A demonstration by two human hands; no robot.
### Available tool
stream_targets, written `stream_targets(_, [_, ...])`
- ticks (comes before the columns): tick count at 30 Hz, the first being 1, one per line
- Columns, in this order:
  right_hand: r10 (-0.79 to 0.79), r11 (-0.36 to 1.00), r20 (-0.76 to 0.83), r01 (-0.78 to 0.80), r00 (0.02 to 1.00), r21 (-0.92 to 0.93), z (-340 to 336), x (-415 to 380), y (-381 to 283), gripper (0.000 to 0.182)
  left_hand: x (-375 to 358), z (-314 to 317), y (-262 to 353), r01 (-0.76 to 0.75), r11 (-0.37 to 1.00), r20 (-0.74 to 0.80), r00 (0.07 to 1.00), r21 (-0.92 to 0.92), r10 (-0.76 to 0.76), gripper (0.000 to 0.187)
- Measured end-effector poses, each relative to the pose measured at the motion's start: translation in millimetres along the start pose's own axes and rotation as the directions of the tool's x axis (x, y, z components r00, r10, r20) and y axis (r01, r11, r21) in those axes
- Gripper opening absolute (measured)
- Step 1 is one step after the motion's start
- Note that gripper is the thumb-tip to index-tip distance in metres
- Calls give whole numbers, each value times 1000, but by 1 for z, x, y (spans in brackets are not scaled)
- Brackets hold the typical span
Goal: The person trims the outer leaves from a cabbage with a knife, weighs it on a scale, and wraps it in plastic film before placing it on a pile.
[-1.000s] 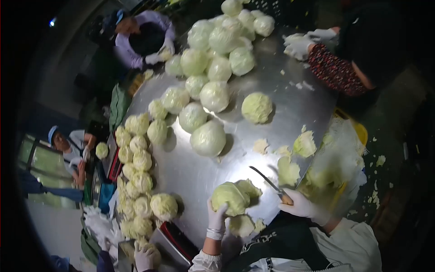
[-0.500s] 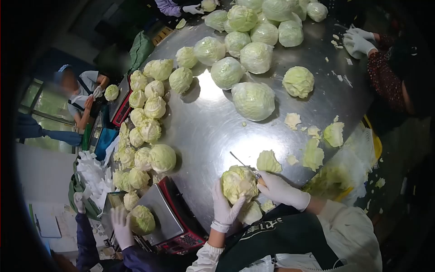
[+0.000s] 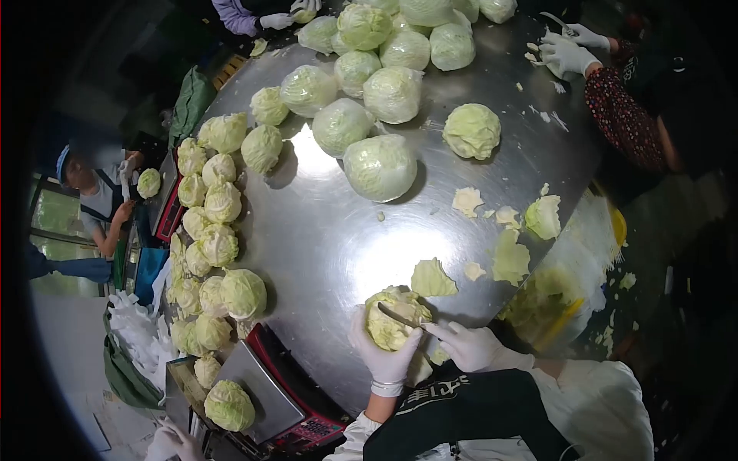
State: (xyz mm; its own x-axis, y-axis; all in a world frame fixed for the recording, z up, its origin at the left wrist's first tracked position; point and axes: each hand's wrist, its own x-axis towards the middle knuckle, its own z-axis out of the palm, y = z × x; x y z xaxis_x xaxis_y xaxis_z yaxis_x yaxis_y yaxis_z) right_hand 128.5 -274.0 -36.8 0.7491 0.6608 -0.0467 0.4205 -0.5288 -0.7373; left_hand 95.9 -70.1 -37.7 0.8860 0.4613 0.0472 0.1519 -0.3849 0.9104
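A pale green cabbage (image 3: 380, 332) sits in my gloved left hand (image 3: 378, 359), whose fingers and thumb cup it near the table's front edge. My gloved right hand (image 3: 467, 347) is closed around the handle of a knife (image 3: 396, 315). The thin blade lies across the cabbage's face, its tip pointing to the upper left. Just behind the cabbage, a loose leaf (image 3: 433, 278) rests on the metal table (image 3: 323, 230). More leaf scraps lie partly hidden beneath my hands.
Bare cabbages (image 3: 219, 201) line the left side; wrapped ones (image 3: 380, 167) pile at the back. A red scale (image 3: 265, 384) carries another cabbage (image 3: 229, 406). Torn leaves (image 3: 510, 257) lie at right near a scrap-filled sack (image 3: 550, 296). Co-workers' gloved hands (image 3: 567, 55) appear around the table.
The knife has swung from behind the cabbage onto its face. A co-worker's hand has pulled back from the cabbage on the scale. The whole view has shifted, moving the table leftward.
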Motion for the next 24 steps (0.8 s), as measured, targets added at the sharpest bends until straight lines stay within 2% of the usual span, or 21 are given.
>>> stream_targets(2, [52, 998, 47, -50, 998, -37, -11, 8, -7, 59, 0, 0, 0, -155, 919, 20, 987, 363, 159, 103])
stream_targets(4, [95, 993, 94, -88, 991, -74, -15, 18, -9, 57, -1, 4, 3, -161, 913, 2, 985, 376, 174, 101])
stream_targets(7, [66, 990, 47, -60, 997, -127, -13, 32, -7, 60, -2, 12, 7, -156, 908, -41, 982, 390, 186, 96])
stream_targets(12, [194, 977, 35, -196, 980, 85, -16, 65, 7, 55, -9, 15, 6, -124, 934, -64, 986, 334, 154, 90])
stream_targets(14, [222, 967, 65, -228, 973, 110, -19, 82, 19, 50, -13, 15, 10, -285, 817, -21, 940, 502, 341, 89])
stream_targets(15, [151, 966, 4, -149, 988, 211, -7, 86, 30, 47, -11, 7, -2, -228, 894, -34, 965, 385, 261, 89])
stream_targets(16, [76, 953, -62, -54, 995, 297, 0, 88, 40, 45, -9, -4, -18, -223, 895, -43, 965, 387, 259, 89])
stream_targets(17, [214, 861, 65, -219, 975, 460, -9, 89, 38, 43, -9, -18, -35, -215, 950, -22, 974, 227, 225, 91])
stream_targets(18, [197, 864, 74, -208, 978, 457, -12, 90, 41, 43, -12, -33, -48, -196, 978, 3, 981, 66, 196, 93])
stream_targets(20, [295, 804, 259, -385, 920, 453, -14, 94, 46, 45, -29, -66, -58, -136, 990, -15, 990, 40, 137, 88])
stream_targets(21, [322, 835, 273, -408, 906, 370, -19, 95, 43, 46, -38, -84, -60, 17, 992, 12, 1000, -124, -15, 88])
stream_targets(22, [304, 840, 279, -395, 911, 373, -17, 95, 41, 46, -44, -97, -63, 165, 945, 61, 986, -282, -154, 87])
stream_targets(23, [144, 888, 111, -178, 983, 423, -13, 91, 37, 46, -48, -106, -52, 279, 913, 97, 960, -298, -262, 87])
stream_targets(24, [-20, 899, -63, 46, 998, 436, -7, 86, 35, 46, -49, -107, -52, 277, 914, 78, 961, -297, -266, 87])
